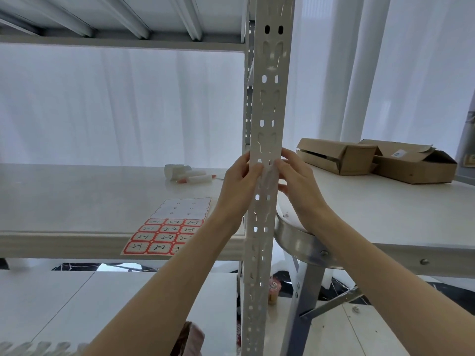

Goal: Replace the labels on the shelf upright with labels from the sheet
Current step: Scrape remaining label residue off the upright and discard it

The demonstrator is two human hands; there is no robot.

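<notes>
Forearms (154, 291) reach up, left hand (240, 187) and right hand (295, 186) both pinching a blurry pale label (267, 177) on the vertical shelf upright (268, 98), sheet (164, 235) down-left, nearer the left.

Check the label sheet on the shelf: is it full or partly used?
Partly used. The label sheet lies flat on the shelf; its far rows are bare white backing, while the near rows hold red-bordered handwritten labels.

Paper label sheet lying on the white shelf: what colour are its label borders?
Red-orange, on the paper label sheet; head view shows it.
</notes>
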